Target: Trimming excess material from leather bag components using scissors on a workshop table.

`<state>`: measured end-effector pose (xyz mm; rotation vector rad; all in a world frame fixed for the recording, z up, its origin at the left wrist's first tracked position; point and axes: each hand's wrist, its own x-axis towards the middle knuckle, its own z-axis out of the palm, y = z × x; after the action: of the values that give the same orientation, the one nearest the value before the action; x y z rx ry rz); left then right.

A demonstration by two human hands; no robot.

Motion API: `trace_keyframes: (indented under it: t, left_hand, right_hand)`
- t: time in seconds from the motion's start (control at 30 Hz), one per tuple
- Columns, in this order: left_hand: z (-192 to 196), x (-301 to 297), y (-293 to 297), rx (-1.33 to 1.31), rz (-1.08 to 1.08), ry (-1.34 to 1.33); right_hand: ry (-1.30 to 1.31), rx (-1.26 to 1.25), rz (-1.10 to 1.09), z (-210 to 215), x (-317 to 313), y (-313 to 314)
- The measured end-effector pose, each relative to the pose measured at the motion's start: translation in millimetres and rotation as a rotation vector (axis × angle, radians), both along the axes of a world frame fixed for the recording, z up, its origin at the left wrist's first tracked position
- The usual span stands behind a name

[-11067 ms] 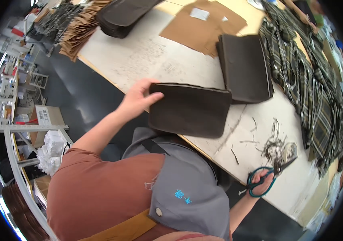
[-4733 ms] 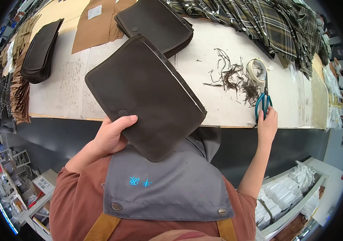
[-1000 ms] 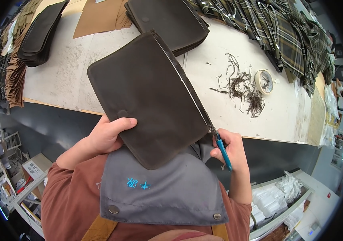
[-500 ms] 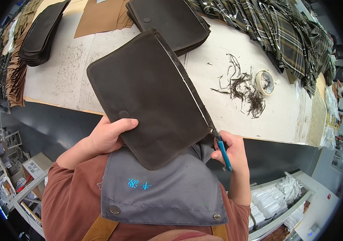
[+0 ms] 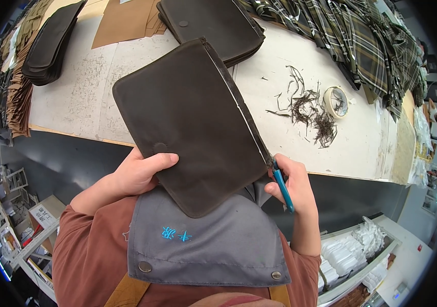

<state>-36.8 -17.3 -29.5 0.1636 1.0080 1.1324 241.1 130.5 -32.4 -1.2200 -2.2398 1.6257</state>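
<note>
Tilted in front of me is a dark brown leather panel [image 5: 193,112] with rounded corners and a round bump like a hidden snap near its left edge. A rough dark strip with a pale line beside it runs down its right side. My left hand [image 5: 144,171] grips the left edge, thumb on top and fingers hidden underneath. By the lower right corner, my right hand [image 5: 294,184] is closed round blue-handled cutters [image 5: 283,190]. Their jaws meet the end of the rough strip and are mostly hidden.
On the white table [image 5: 80,61] lie dark trimmings [image 5: 305,110] beside a tape roll [image 5: 336,102]. Leather panels are stacked at the back [image 5: 218,25] and left [image 5: 52,43]. Plaid fabric [image 5: 372,51] is heaped far right; white bundles [image 5: 346,250] fill a rack lower right.
The panel has shifted very slightly right. My right hand and the cutters have risen a little towards the panel's corner, while both hands keep their hold.
</note>
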Motion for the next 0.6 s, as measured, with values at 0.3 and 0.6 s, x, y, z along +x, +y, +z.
trace_keyframes:
  t: [0.3,0.6]
  left_hand:
    - [0.9,2.1,3.2,0.003,0.007,0.001]
    - [1.2,2.1,3.5,-0.004,0.011,0.005]
  right_hand:
    - [0.04,0.029,-0.037,-7.3,4.1,-1.7]
    - [0.053,0.099,-0.026,-12.5,7.5,-2.9]
